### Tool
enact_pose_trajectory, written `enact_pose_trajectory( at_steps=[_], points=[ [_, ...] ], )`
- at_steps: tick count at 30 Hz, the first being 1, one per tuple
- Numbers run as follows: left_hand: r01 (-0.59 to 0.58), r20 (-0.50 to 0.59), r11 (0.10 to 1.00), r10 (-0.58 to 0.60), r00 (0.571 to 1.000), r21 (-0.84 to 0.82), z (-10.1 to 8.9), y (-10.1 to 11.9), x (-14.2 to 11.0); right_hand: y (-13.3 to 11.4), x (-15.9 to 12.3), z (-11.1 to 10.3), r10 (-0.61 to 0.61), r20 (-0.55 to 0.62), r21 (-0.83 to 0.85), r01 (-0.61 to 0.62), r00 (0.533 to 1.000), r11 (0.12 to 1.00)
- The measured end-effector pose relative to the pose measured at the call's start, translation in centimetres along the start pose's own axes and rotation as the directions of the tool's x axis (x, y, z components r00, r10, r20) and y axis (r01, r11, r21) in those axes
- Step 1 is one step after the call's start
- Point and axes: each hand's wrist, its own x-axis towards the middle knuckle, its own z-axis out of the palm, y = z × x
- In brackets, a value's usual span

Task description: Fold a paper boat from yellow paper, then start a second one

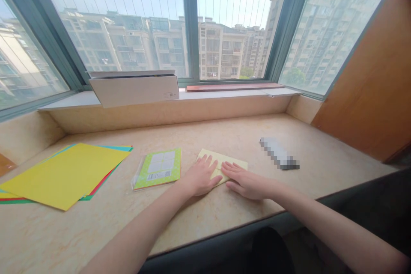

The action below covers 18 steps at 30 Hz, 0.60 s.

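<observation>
A pale yellow sheet of folded paper [236, 162] lies on the stone-patterned counter in front of me. My left hand [202, 175] rests on its left part, palm down with the fingers stretched out. On the right part lies my right hand [244, 180], flat, its fingers extended toward the left hand. Both hands touch the paper and cover much of it, so its full outline is hidden. Left of my left hand is a green packet [160, 167] with a white printed label and a clear plastic wrapper.
A stack of coloured sheets, yellow on top [70, 175], lies at the left. To the right is a blurred-out dark and light object [279, 154]. A white box [135, 90] stands on the window ledge, beside a reddish-brown strip [234, 87]. The counter's front edge [237, 230] runs below my forearms.
</observation>
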Motion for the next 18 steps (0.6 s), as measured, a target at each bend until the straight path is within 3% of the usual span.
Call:
enact_pose_trajectory(
  at_steps=[5,9,14,18],
  points=[
    [-0.049,0.088,0.999,0.049,0.995,0.0,-1.6,-0.8,-0.4,0.3,1.1,-1.5,-0.068,-0.043,-0.055,0.065,0.997,0.996],
    [-0.139,0.09,0.99,0.138,0.986,0.003,-2.6,-1.3,-0.7,0.4,1.2,-1.8,-0.12,-0.102,-0.131,0.106,0.988,0.986],
    [-0.163,-0.059,0.986,0.161,0.985,-0.039,-3.3,-1.8,-0.4,0.4,0.9,-2.3,-0.128,-0.248,-0.163,0.089,0.96,0.983],
    [-0.068,-0.253,0.99,0.035,0.967,-0.125,-5.0,-1.1,-0.4,0.0,1.6,-3.9,-0.01,-0.436,-0.085,-0.031,0.9,0.996]
  ],
)
